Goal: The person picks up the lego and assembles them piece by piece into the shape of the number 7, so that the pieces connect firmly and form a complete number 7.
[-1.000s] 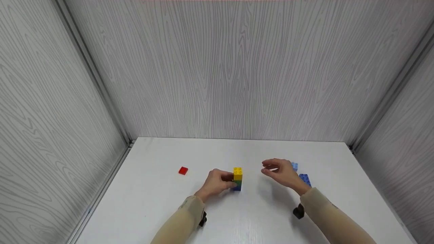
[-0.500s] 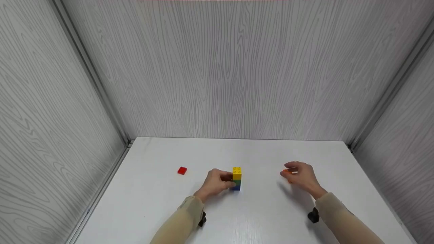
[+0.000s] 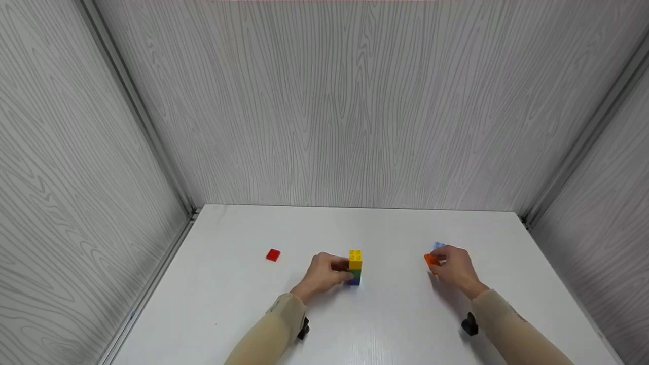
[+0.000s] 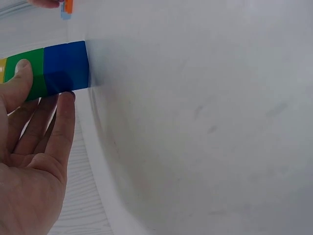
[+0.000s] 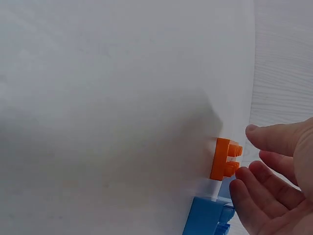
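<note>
In the head view, my left hand (image 3: 322, 276) grips an upright stack of toy bricks (image 3: 355, 260) on the white table, yellow on top. The left wrist view shows the thumb on the green brick (image 4: 36, 68), with the blue brick (image 4: 66, 68) below it against the table. My right hand (image 3: 456, 268) is at an orange brick (image 3: 430, 261) to the right of the stack. Seen from the right wrist, that orange brick (image 5: 221, 159) sits on the table, thumb and fingers spread loosely around its studded side without pinching it.
A light blue brick (image 3: 439, 245) lies just behind the right hand. Next to the orange brick is a darker blue brick (image 5: 203, 218), hidden by the hand in the head view. A flat red piece (image 3: 273, 255) lies left on the table. Grey wood-grain panels (image 3: 324, 101) enclose the table.
My right hand has moved right, away from near the stack, and come down over the orange brick, its fingers drawing closer to it. The left hand keeps holding the stack in place.
</note>
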{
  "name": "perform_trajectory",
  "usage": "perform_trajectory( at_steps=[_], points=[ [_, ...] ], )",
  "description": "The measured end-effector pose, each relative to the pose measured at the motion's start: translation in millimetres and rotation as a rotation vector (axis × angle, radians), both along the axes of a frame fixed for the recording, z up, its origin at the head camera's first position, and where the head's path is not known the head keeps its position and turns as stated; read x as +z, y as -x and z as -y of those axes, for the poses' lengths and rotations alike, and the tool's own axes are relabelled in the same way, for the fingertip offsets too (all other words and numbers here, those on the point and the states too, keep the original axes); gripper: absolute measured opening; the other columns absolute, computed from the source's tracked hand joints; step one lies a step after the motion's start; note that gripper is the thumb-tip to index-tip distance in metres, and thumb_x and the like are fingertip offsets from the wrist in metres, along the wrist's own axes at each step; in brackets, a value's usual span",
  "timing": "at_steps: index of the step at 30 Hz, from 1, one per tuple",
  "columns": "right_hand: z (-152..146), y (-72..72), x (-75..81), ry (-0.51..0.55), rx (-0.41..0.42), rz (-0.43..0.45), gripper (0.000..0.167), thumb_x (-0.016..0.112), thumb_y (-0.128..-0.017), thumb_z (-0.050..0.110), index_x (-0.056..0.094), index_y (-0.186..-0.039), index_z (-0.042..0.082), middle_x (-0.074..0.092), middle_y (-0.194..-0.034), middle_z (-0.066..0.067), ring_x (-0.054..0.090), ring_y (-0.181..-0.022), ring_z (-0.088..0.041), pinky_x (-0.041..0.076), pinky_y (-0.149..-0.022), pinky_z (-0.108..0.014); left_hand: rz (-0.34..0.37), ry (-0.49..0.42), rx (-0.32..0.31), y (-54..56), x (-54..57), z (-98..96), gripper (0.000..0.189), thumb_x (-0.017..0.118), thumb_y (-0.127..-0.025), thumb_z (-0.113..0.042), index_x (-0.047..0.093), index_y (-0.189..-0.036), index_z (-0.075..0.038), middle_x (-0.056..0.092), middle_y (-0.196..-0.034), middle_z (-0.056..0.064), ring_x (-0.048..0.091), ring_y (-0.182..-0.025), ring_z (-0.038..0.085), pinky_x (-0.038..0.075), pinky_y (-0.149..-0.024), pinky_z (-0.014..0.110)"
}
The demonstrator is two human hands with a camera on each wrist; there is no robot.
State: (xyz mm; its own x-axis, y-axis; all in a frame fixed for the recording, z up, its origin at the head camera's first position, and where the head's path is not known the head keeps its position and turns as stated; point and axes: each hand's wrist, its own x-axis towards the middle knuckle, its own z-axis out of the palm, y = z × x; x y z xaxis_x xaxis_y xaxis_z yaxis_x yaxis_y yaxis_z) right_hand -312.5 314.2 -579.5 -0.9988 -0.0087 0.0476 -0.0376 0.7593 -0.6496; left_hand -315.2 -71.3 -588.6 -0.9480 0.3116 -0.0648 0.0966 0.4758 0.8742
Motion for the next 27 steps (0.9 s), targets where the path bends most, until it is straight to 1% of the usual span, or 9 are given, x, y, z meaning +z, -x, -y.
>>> perform_trajectory(
  at_steps=[7, 12, 15, 17, 20, 24, 27],
  points=[
    [0.8, 2.2, -4.7, -0.060, 0.058, -0.030, 0.036, 0.086, -0.093, 0.001, 0.079, -0.127, -0.005, 0.078, -0.128, -0.026, 0.075, -0.115, -0.042, 0.067, -0.100, -0.056, 0.011, 0.014, 0.010, -0.1, 0.6, -1.0, 0.040, 0.085, -0.100, -0.016, 0.080, -0.140, -0.014, 0.081, -0.129, 0.003, 0.074, -0.125, 0.023, 0.063, -0.113, 0.049],
    [0.0, 3.3, -5.8, -0.045, 0.086, -0.029, 0.033, 0.080, -0.093, -0.006, 0.080, -0.126, -0.003, 0.078, -0.127, -0.024, 0.075, -0.116, -0.040, 0.067, -0.101, -0.056, 0.029, 0.013, 0.011, 0.3, 1.0, -1.3, 0.040, 0.084, -0.101, -0.016, 0.079, -0.141, -0.014, 0.080, -0.130, 0.003, 0.073, -0.126, 0.024, 0.061, -0.115, 0.050],
    [-0.5, 2.8, -4.6, -0.057, 0.104, -0.037, 0.033, 0.077, -0.094, -0.008, 0.081, -0.126, -0.002, 0.077, -0.128, -0.024, 0.074, -0.118, -0.042, 0.067, -0.103, -0.057, 0.038, 0.013, 0.013, 0.4, 1.6, -1.4, 0.040, 0.084, -0.102, -0.016, 0.079, -0.141, -0.014, 0.078, -0.131, 0.003, 0.072, -0.126, 0.024, 0.061, -0.115, 0.050],
    [-1.3, 2.0, -2.7, -0.083, 0.107, -0.048, 0.033, 0.078, -0.094, -0.006, 0.080, -0.127, -0.003, 0.077, -0.129, -0.024, 0.074, -0.118, -0.043, 0.066, -0.103, -0.058, 0.041, 0.016, 0.013, 0.3, 2.0, -1.5, 0.040, 0.084, -0.102, -0.016, 0.079, -0.141, -0.014, 0.078, -0.131, 0.003, 0.072, -0.125, 0.024, 0.062, -0.114, 0.049],
    [-2.4, 2.0, 0.0, -0.145, 0.100, -0.070, 0.033, 0.082, -0.096, 0.003, 0.079, -0.128, -0.004, 0.078, -0.128, -0.024, 0.076, -0.116, -0.043, 0.066, -0.101, -0.059, 0.032, 0.020, 0.005, 0.8, 2.4, -1.8, 0.040, 0.084, -0.102, -0.016, 0.079, -0.141, -0.014, 0.079, -0.131, 0.003, 0.073, -0.125, 0.023, 0.062, -0.114, 0.048],
    [-3.4, 3.2, 3.2, -0.220, 0.104, -0.064, 0.033, 0.086, -0.095, 0.012, 0.080, -0.123, -0.004, 0.080, -0.122, -0.024, 0.077, -0.105, -0.038, 0.068, -0.096, -0.057, 0.001, 0.017, -0.009, 1.8, 2.2, -1.3, 0.040, 0.084, -0.101, -0.015, 0.080, -0.140, -0.012, 0.083, -0.130, 0.005, 0.076, -0.123, 0.024, 0.063, -0.112, 0.049],
    [-3.8, 3.8, 2.5, -0.257, 0.105, -0.037, 0.027, 0.084, -0.096, 0.014, 0.081, -0.117, -0.003, 0.082, -0.114, -0.021, 0.074, -0.095, -0.031, 0.068, -0.092, -0.056, -0.001, 0.014, -0.012, 2.4, 1.3, -1.2, 0.040, 0.084, -0.101, -0.015, 0.080, -0.140, -0.011, 0.083, -0.129, 0.006, 0.077, -0.123, 0.024, 0.064, -0.111, 0.049]
  ],
)
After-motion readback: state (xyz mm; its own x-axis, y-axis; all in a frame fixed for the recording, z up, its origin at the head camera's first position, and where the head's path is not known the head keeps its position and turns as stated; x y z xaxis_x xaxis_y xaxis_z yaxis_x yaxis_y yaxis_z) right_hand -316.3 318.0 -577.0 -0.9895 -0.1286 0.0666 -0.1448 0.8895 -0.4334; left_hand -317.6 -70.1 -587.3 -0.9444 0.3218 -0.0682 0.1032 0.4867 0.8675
